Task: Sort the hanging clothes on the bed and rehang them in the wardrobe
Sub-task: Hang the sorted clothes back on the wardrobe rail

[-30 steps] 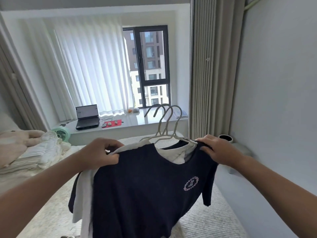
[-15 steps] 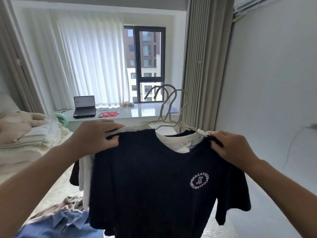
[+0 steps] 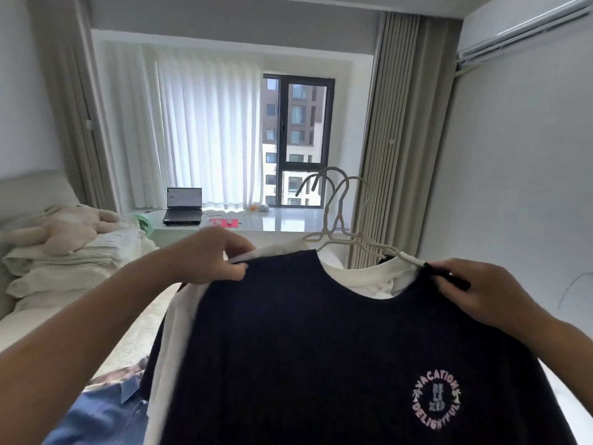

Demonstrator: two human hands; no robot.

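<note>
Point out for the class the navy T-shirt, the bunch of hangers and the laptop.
navy T-shirt (image 3: 321,348): head view, on the plain chest fabric.
hangers (image 3: 333,200): head view, on the pale hooks above the collars.
laptop (image 3: 183,207): head view, where the screen meets the keyboard, on the window ledge.

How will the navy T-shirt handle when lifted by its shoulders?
Likely floppy: the navy T-shirt drapes limply between the left hand and right hand. Probably light, since fingertip pinches carry it. It may slide on its hanger.
</note>
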